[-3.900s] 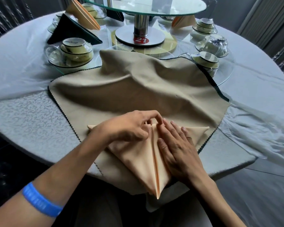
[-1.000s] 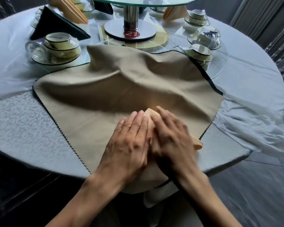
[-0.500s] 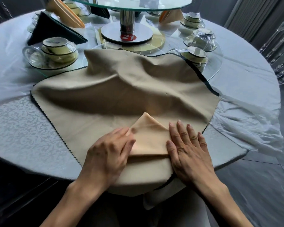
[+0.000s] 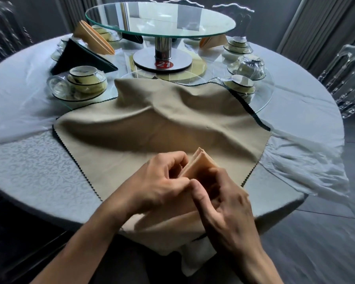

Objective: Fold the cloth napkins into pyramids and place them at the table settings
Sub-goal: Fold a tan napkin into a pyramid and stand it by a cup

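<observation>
The peach napkin (image 4: 202,162) is standing up near the table's near edge, its folded peak pointing far. The left hand (image 4: 162,181) and right hand (image 4: 223,199) are both pinching its sides. Being light and soft, it is probably best held by the creased edges. The tan cloth (image 4: 152,128) is lying beneath.

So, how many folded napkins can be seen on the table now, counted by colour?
Peach: 3, one in the hands, one far left, one far right
Dark green: 2, one left, one behind the stand
Total: 5
</observation>
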A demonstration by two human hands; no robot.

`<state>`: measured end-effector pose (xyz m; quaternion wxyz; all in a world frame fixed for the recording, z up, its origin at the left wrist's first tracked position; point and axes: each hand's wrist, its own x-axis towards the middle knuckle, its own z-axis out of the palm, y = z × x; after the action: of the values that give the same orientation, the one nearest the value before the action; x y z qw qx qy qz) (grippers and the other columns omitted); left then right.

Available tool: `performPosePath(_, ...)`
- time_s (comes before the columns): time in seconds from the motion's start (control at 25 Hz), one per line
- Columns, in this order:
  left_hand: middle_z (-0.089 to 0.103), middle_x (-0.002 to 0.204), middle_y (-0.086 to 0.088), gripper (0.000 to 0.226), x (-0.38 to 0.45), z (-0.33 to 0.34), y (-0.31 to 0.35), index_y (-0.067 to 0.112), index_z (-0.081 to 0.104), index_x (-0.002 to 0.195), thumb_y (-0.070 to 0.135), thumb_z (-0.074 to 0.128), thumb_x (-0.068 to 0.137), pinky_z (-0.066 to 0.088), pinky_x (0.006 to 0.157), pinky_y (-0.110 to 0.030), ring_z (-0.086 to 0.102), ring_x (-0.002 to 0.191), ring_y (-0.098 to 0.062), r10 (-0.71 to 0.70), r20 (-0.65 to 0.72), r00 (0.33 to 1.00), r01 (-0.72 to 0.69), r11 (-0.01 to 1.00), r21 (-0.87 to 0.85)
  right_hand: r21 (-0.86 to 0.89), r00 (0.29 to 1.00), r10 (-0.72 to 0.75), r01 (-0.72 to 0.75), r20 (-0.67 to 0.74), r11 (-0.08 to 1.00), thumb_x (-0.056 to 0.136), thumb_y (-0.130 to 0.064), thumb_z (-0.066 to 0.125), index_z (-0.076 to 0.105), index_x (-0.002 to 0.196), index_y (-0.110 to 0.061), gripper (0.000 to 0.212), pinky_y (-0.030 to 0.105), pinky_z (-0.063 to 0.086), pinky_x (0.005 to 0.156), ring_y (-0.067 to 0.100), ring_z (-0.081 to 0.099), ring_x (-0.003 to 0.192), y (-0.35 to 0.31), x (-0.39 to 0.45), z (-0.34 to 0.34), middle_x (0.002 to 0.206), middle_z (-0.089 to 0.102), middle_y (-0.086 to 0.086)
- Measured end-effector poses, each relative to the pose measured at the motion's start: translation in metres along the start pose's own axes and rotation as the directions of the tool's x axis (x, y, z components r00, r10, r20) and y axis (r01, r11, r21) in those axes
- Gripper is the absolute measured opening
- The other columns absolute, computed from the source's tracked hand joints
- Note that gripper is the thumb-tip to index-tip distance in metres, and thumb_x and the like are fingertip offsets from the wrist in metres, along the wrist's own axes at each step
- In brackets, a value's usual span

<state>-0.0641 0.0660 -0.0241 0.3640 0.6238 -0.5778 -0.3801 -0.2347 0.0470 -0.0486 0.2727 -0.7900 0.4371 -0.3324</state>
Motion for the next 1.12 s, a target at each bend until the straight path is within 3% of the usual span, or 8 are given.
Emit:
performPosePath(0.12, 0.064, 0.081, 0.009, 0.018, -0.025, 0.016, 0.017, 0.025, 0.059, 0.091, 0.039, 0.062, 0.079, 0.049, 0.061, -0.027, 0.062, 0.073, -0.006, 0.218, -0.127, 0.968, -0.204, 0.972, 0.112, 0.483, 0.993, 0.093, -0.120, 0.079, 0.868, 0.086, -0.049, 0.063, 0.061, 0.099, -0.030, 0.023, 0.031, 0.055, 0.069, 0.013, 0.070, 0.077, -0.017, 0.006, -0.008, 0.086, 0.073, -0.006)
performPosePath(0.36, 0.061, 0.096, 0.015, 0.026, -0.032, 0.031, 0.008, 0.025, 0.065, 0.102, 0.022, 0.074, 0.078, 0.047, 0.077, -0.020, 0.059, 0.089, -0.004, 0.397, -0.380, 0.835, -0.311, 0.912, 0.267, 0.649, 0.997, 0.047, -0.074, 0.059, 0.757, 0.087, -0.010, 0.050, 0.068, 0.094, -0.015, 0.020, 0.024, 0.053, 0.072, 0.011, 0.065, 0.079, -0.006, 0.027, -0.020, 0.085, 0.072, 0.000)
performPosePath(0.44, 0.059, 0.109, 0.006, 0.036, -0.031, 0.018, -0.002, 0.022, 0.062, 0.110, 0.024, 0.071, 0.076, 0.044, 0.088, -0.028, 0.056, 0.099, -0.012, 0.478, -0.488, 0.730, -0.225, 0.843, 0.488, 0.565, 0.982, -0.027, -0.087, 0.189, 0.821, 0.084, -0.011, 0.049, 0.067, 0.092, -0.010, 0.020, 0.016, 0.044, 0.065, 0.006, 0.056, 0.073, 0.004, 0.043, -0.034, 0.079, 0.065, -0.003)
performPosePath(0.52, 0.058, 0.122, 0.007, 0.057, -0.028, 0.001, -0.016, 0.033, 0.053, 0.126, 0.042, 0.067, 0.071, 0.039, 0.095, -0.028, 0.053, 0.111, -0.009, 0.342, -0.392, 0.854, -0.146, 0.881, 0.450, 0.548, 0.901, -0.061, -0.205, 0.428, 0.811, 0.081, -0.010, 0.053, 0.065, 0.091, -0.006, 0.016, 0.018, 0.041, 0.060, 0.009, 0.053, 0.072, 0.015, 0.063, -0.045, 0.077, 0.061, 0.001)
performPosePath(0.6, 0.069, 0.108, -0.005, 0.059, -0.023, -0.008, -0.024, 0.041, 0.053, 0.126, 0.046, 0.070, 0.070, 0.046, 0.086, -0.032, 0.063, 0.097, -0.013, 0.055, -0.048, 0.997, -0.058, 0.997, -0.053, 0.506, 0.782, -0.040, -0.363, 0.623, 0.782, 0.083, -0.007, 0.057, 0.066, 0.095, -0.004, 0.015, 0.020, 0.044, 0.060, 0.013, 0.055, 0.072, 0.023, 0.083, -0.042, 0.079, 0.062, 0.005)
performPosePath(0.68, 0.072, 0.093, -0.016, 0.046, -0.020, -0.003, -0.040, 0.043, 0.058, 0.120, 0.038, 0.072, 0.076, 0.048, 0.074, -0.037, 0.065, 0.079, -0.022, -0.060, 0.037, 0.997, 0.069, 0.943, -0.324, 0.337, 0.771, -0.012, -0.264, 0.636, 0.904, 0.089, -0.005, 0.062, 0.067, 0.103, -0.006, 0.014, 0.021, 0.045, 0.065, 0.009, 0.056, 0.073, 0.034, 0.101, -0.027, 0.082, 0.064, 0.000)
performPosePath(0.84, 0.061, 0.096, 0.017, 0.044, -0.020, 0.008, -0.063, 0.038, 0.056, 0.117, 0.050, 0.070, 0.077, 0.048, 0.074, -0.024, 0.060, 0.079, 0.001, 0.024, -0.377, 0.926, 0.101, 0.946, 0.309, -0.234, 0.926, -0.018, 0.114, 0.377, 0.966, 0.085, -0.025, 0.070, 0.059, 0.121, -0.022, 0.038, 0.040, 0.050, 0.085, 0.020, 0.062, 0.095, 0.060, 0.102, 0.006, 0.114, 0.063, -0.004)
performPosePath(1.12, 0.055, 0.123, 0.011, 0.024, -0.053, 0.031, -0.068, 0.032, 0.062, 0.100, 0.044, 0.059, 0.080, 0.054, 0.075, -0.030, 0.060, 0.098, -0.015, 0.323, -0.307, 0.895, -0.072, 0.784, 0.617, -0.378, 0.958, -0.202, 0.266, 0.201, 0.887, 0.099, -0.040, 0.039, 0.058, 0.124, -0.026, 0.035, 0.031, 0.036, 0.100, 0.021, 0.053, 0.123, 0.088, 0.037, 0.015, 0.134, 0.059, -0.002)
